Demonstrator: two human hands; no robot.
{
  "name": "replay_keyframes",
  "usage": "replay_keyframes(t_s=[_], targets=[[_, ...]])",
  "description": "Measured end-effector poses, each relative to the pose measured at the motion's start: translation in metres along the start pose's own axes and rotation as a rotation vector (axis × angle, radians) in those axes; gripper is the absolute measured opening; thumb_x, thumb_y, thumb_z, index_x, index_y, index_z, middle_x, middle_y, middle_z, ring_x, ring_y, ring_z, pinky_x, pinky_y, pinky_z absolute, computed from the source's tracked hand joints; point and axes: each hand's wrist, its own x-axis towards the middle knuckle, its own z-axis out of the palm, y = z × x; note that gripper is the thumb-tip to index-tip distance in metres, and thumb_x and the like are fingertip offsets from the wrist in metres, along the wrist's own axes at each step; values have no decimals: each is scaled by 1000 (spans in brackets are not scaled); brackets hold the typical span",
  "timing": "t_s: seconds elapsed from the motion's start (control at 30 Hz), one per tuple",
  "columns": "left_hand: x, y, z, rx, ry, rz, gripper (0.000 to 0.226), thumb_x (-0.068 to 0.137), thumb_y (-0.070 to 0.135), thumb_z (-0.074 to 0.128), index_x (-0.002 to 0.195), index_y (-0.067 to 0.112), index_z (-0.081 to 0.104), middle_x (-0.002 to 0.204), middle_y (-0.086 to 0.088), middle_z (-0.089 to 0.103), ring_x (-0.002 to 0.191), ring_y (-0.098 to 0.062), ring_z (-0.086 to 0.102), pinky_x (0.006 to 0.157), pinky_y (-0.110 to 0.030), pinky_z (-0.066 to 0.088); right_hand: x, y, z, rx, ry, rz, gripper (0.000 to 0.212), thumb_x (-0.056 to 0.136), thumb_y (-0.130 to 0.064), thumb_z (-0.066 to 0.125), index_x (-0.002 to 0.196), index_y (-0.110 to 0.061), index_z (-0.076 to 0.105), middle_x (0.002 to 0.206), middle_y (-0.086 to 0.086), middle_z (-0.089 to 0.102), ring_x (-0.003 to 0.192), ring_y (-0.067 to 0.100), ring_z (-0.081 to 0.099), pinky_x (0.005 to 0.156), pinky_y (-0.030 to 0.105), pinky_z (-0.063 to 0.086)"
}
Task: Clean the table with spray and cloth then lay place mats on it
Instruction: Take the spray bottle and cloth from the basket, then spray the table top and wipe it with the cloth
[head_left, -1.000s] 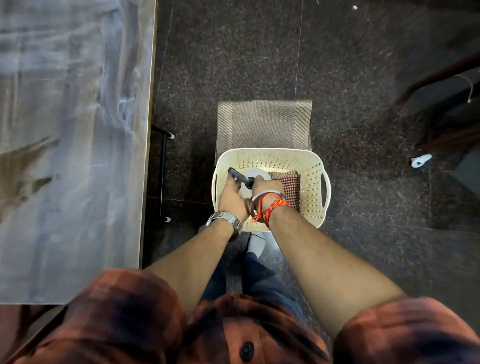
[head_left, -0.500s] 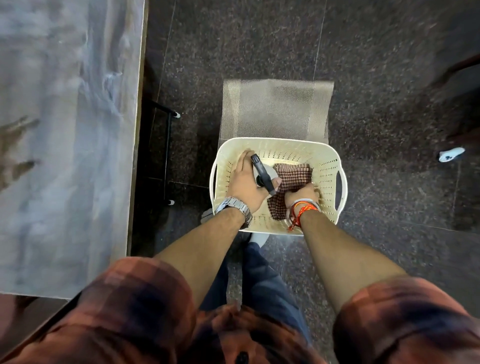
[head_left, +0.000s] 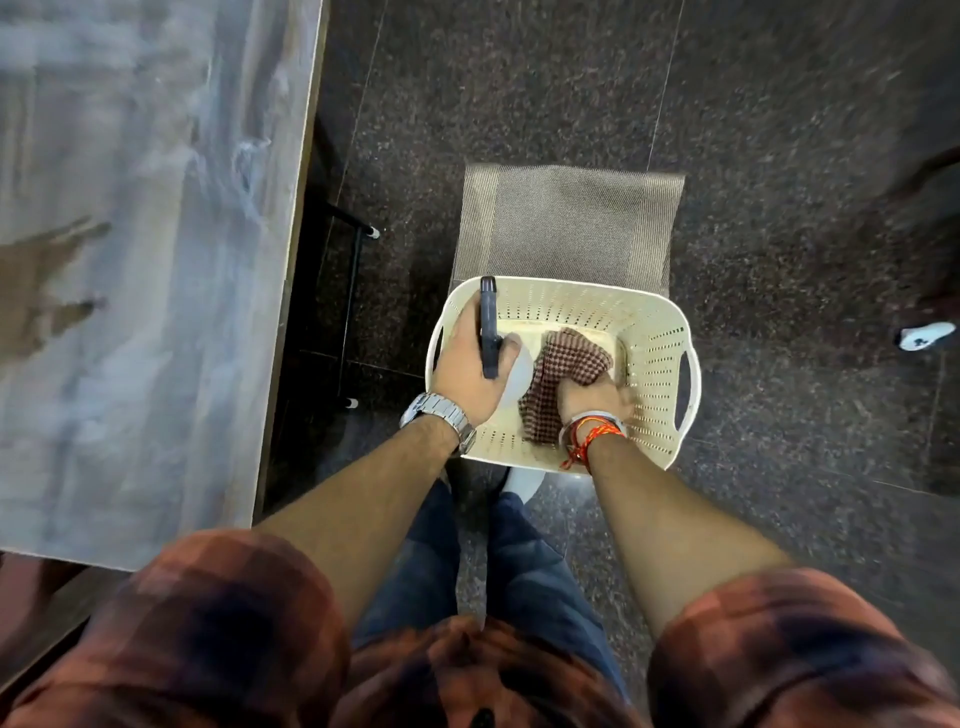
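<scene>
**Spray bottle and cloth gripped inside the floor basket**

A cream perforated basket (head_left: 657, 358) is set on the dark speckled floor (head_left: 519, 93), with both forearms reaching down into it. The left hand (head_left: 470, 364) is closed around a spray bottle (head_left: 511, 376) at the basket's left wall; the fingers are wrapped about the neck, and the dark trigger head (head_left: 488, 327) is seen pointing away from the person toward the basket's far-left corner. Only a pale sliver of the bottle body is visible beside the thumb. A metal watch (head_left: 441, 415) is worn on that wrist.

The right hand (head_left: 592, 397) is clenched on a brown checked cloth (head_left: 563, 371), which is bunched in the middle of the basket just right of the bottle. The fingers are buried in the folds, so their exact hold cannot be made out, though the cloth appears to be gripped. Orange thread and a bangle (head_left: 592, 428) are worn on the right wrist.

A woven grey-brown place mat (head_left: 571, 223) is laid flat on the floor, its near edge tucked under the basket's far side. The table (head_left: 130, 260) is seen along the left, its grey top streaked, with its right edge running well apart from the basket. A black metal frame (head_left: 353, 312) is visible below that edge.
</scene>
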Motion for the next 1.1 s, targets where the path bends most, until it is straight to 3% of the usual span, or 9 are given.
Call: replay_keyframes(t_s=[0.1,0.27,0.33,0.43,0.6,0.73,0.8,0.93,1.1], targets=[[-5,19,-14,-109,83,34,46,88,35,55,128,13,48,107,-5,64,88,-20,64,81,-35,51,-12,-7,-7,189,-26,-151,31,81,-19,55,110,-7,59,100,14,65,92,30,60,76,27,42],[-20,61,-50,-318,260,-5,38,84,46,58,115,24,55,98,-1,67,85,-26,67,82,-35,52,-58,-37,-25,311,187,-344,27,81,-13,54,107,-9,49,79,4,55,69,22,49,64,25,35],[-25,73,-73,-466,321,-84,30,77,48,65,98,27,61,81,2,67,73,-24,65,79,-42,55,-81,-55,-29,345,236,-400,28,82,-14,52,109,-12,46,76,7,55,64,24,49,62,28,37],[-34,77,-120,-623,364,-136,23,69,41,72,81,23,64,54,4,55,47,-21,53,57,-42,56,-117,-83,-27,460,206,-500,35,82,-11,50,117,-13,46,84,11,59,69,27,51,67,30,42],[-51,54,-215,-467,477,-208,11,71,25,68,75,15,64,51,0,58,46,-27,58,57,-53,59,-180,-118,0,483,147,-684,36,82,-11,50,117,-16,46,82,3,56,71,25,51,69,28,40],[-72,23,-288,-443,496,-279,22,65,26,67,78,8,68,59,-7,58,42,-26,51,49,-38,50,-230,-140,36,450,111,-766,27,80,-16,52,105,-23,44,73,-4,56,65,24,54,65,29,40],[-80,9,-320,-360,495,-296,25,63,31,67,69,7,64,65,-11,60,40,-26,48,44,-33,46,-257,-149,54,443,112,-816,22,80,-16,53,97,-25,41,68,-9,51,60,19,49,63,26,36],[-95,-19,-383,-120,510,-340,33,69,42,60,59,10,59,56,-10,62,61,-36,65,66,-41,55,-309,-160,95,455,89,-874,25,80,-15,52,103,-21,45,79,0,61,69,23,56,68,26,41],[-108,-48,-426,-94,448,-346,36,71,41,56,64,7,63,60,-13,65,58,-35,65,65,-40,55,-354,-156,137,452,115,-848,27,79,-16,52,103,-24,44,83,1,59,78,30,61,76,33,47]])
